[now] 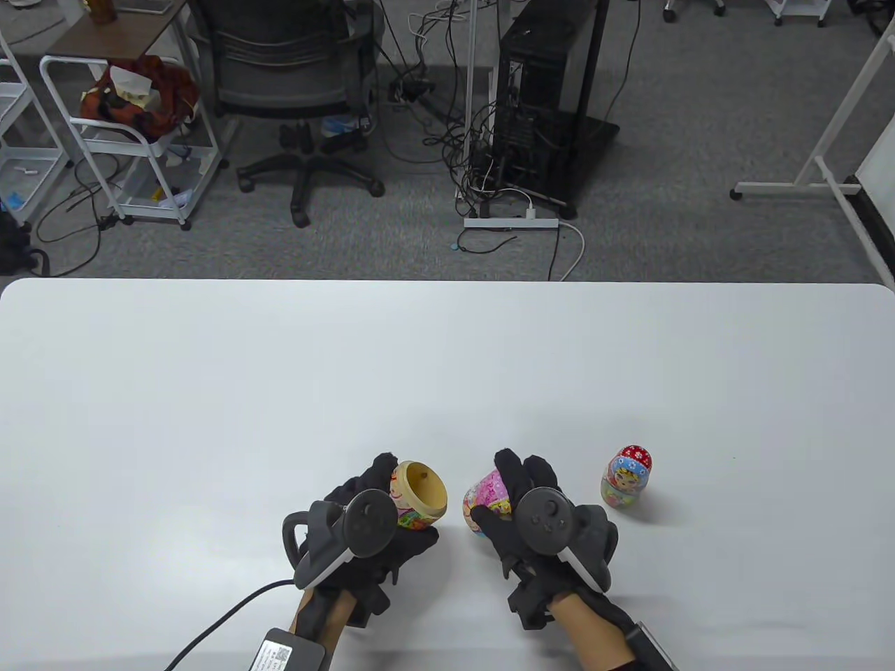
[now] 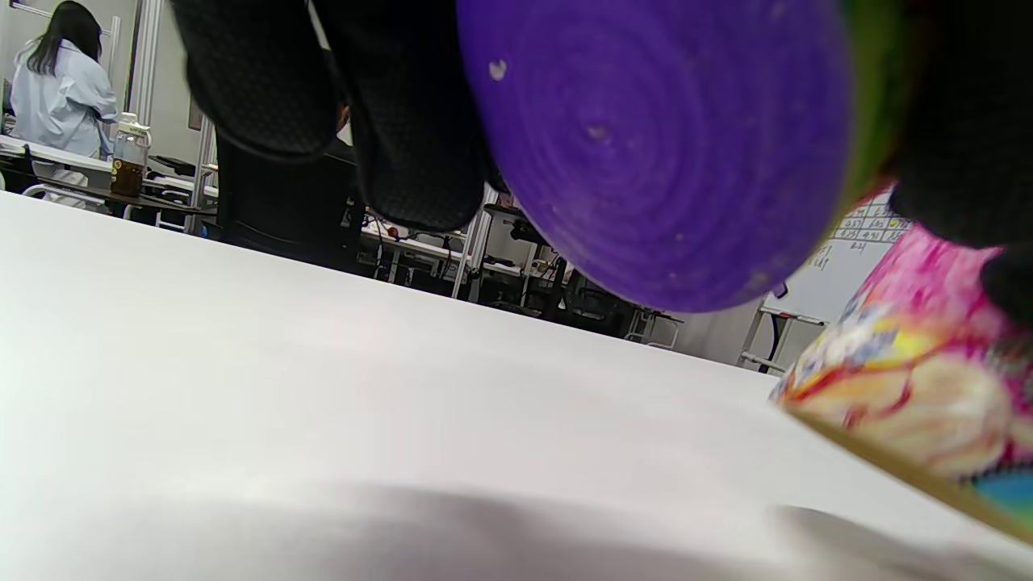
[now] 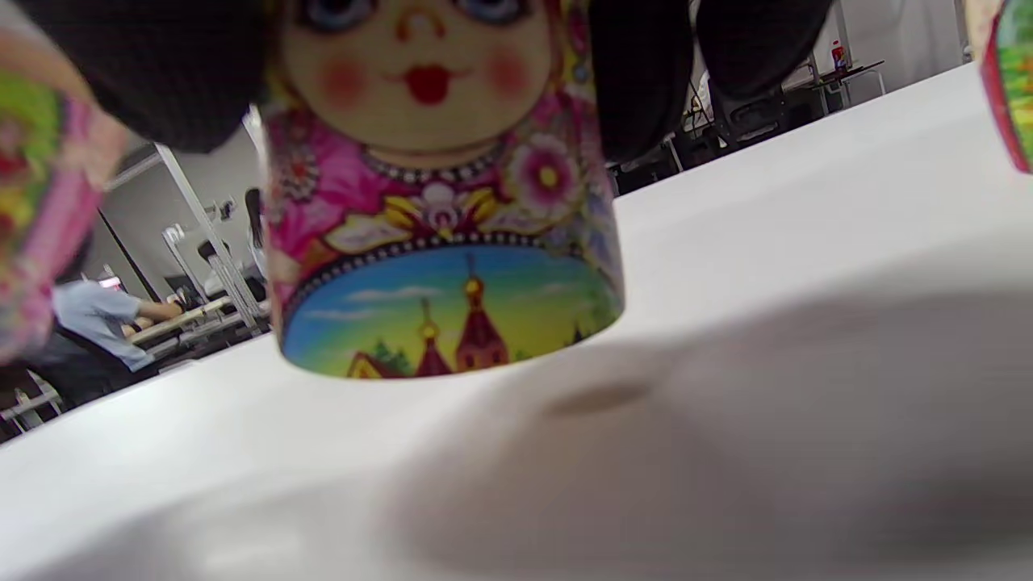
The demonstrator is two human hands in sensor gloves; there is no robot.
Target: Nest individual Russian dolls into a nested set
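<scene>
Table view: left hand (image 1: pixel 363 531) grips the doll's bottom half (image 1: pixel 418 498), tilted, open wooden mouth facing up and twd the right. Right hand (image 1: pixel 538 524) grips the pink top half (image 1: pixel 488 502), just beside it w/ a small gap btwn the two. Both sit low over the white bench (image 1: pixel 447 363), near its front edge. A small closed doll w/ red headscarf (image 1: pixel 627 477) stands upright on the bench, right of the right hand, apart from it. My read: the big doll is open and the small one isn't in it yet.

Left wrist view: gloved fingers (image 2: pixel 411 121) wrap the bottom half, its purple base (image 2: pixel 654 145) filling the top of frame, clear of the bench. Pink top half (image 2: pixel 912 363) shows at right, close by.

Right wrist view: top half's painted face and church scene (image 3: pixel 444 202) fill the centre, lower rim hovering just above the bench, fingers (image 3: pixel 637 73) either side. Edge of the small doll (image 3: pixel 1009 81) at far right; blurred shell at far left is prob. the bottom half.

Risks: both hands are full, so the small doll can't be picked up till one half goes down. A half set down tilted could roll off the near edge. Closing the halves now would leave the small doll out. The right hand could also knock it over when swinging that way.
</scene>
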